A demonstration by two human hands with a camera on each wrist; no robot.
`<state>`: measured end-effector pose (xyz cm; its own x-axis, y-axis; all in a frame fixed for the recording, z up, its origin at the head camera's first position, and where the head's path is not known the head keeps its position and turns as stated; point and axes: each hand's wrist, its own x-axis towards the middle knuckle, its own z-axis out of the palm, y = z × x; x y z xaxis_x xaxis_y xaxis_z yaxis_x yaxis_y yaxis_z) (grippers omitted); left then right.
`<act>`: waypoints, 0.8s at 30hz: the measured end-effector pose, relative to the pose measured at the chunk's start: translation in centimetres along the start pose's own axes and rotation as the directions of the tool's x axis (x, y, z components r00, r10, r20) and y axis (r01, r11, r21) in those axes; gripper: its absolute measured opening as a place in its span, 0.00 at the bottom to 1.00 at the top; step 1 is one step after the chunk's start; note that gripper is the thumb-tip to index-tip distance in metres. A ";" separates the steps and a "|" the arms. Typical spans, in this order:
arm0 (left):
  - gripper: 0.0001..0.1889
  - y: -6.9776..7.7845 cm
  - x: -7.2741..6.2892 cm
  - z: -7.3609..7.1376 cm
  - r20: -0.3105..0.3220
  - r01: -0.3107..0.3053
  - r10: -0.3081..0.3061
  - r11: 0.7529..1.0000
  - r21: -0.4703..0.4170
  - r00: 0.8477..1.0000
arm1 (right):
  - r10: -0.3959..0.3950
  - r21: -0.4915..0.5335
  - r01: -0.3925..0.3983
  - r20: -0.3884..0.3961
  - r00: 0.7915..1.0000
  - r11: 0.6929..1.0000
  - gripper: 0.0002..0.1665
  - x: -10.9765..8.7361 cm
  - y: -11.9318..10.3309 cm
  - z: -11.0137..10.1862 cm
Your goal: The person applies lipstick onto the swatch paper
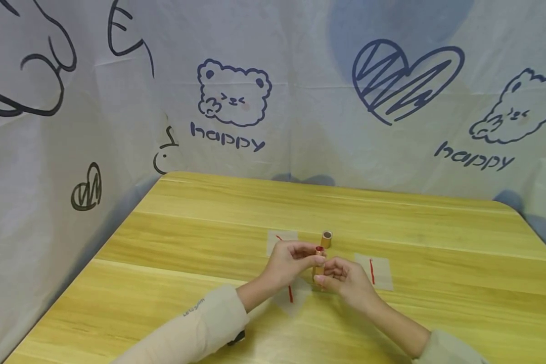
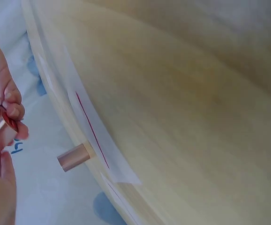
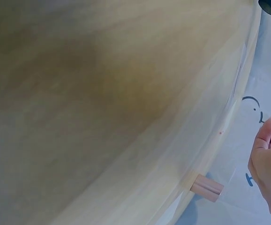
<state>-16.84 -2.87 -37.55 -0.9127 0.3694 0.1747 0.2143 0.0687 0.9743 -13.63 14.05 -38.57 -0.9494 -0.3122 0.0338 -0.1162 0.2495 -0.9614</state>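
Note:
A gold lipstick is held upright above the table between both hands, and dark red shows at its top. My left hand grips its upper part between thumb and fingers. Lower down, the thumb and fingers of my right hand pinch the gold base. Just behind the hands stands the lipstick cap, its hollow end facing up; the left wrist view also shows this cap. Only part of the lipstick appears at that view's left edge, with fingers around it.
Thin white paper pieces, each with a red stroke, lie around the hands: one paper behind the left hand, one paper in front, one paper at right. A dark object is mostly hidden by the left sleeve. Printed cloth hangs behind the wooden table.

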 end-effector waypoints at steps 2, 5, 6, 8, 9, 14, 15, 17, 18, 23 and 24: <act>0.12 0.0 -0.1 0.2 -0.050 0.011 -0.011 1.000 0.005 0.999 | 0.002 0.001 -0.002 -0.008 1.000 1.000 0.17 0.0 0.0 0.1; 0.11 0.2 -0.3 0.5 -0.121 0.033 -0.032 0.999 0.013 0.992 | 0.016 -0.002 -0.016 -0.025 1.000 1.000 0.16 0.0 -0.2 0.2; 0.11 0.2 -0.3 0.6 -0.140 0.037 -0.035 0.999 0.015 0.990 | 0.020 -0.002 -0.020 -0.027 0.999 1.000 0.16 0.0 -0.3 0.2; 0.11 0.3 -0.4 0.8 -0.171 0.047 -0.043 0.999 0.023 0.984 | 0.030 0.004 -0.030 -0.033 0.999 1.000 0.16 0.1 -0.3 0.3; 0.11 0.3 -0.4 0.8 -0.184 0.053 -0.047 0.998 0.030 0.982 | 0.034 0.007 -0.034 -0.035 0.999 0.999 0.16 0.1 -0.3 0.3; 0.11 0.3 -0.5 1.1 -0.226 0.042 -0.030 0.998 0.045 0.974 | 0.039 0.012 -0.038 -0.043 0.998 0.999 0.15 0.2 -0.1 0.5; 0.11 0.3 -0.5 1.2 -0.230 0.037 -0.025 0.998 0.045 0.973 | 0.041 0.014 -0.040 -0.045 0.998 0.999 0.15 0.2 -0.1 0.5; 0.11 0.2 -0.5 1.2 -0.232 0.028 -0.019 0.999 0.038 0.973 | 0.044 0.012 -0.043 -0.050 0.998 0.999 0.14 0.2 -0.2 0.5; 0.11 0.2 -0.5 1.2 -0.229 0.025 -0.016 0.999 0.035 0.973 | 0.042 0.012 -0.042 -0.048 0.998 0.999 0.14 0.2 -0.2 0.5; 0.12 0.0 -0.5 0.9 -0.170 0.013 -0.014 1.000 -0.009 0.985 | 0.043 0.006 -0.043 -0.033 0.999 0.999 0.15 0.2 -0.3 0.4; 0.12 0.0 -0.5 0.8 -0.151 0.006 -0.009 1.000 -0.018 0.988 | 0.042 0.001 -0.042 -0.027 0.999 0.999 0.16 0.1 -0.4 0.4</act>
<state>-16.11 -2.34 -37.75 -0.9566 0.2243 0.1858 0.2026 0.0544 0.9777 -13.62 13.58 -38.32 -0.9611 -0.2763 0.0011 -0.0762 0.2610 -0.9623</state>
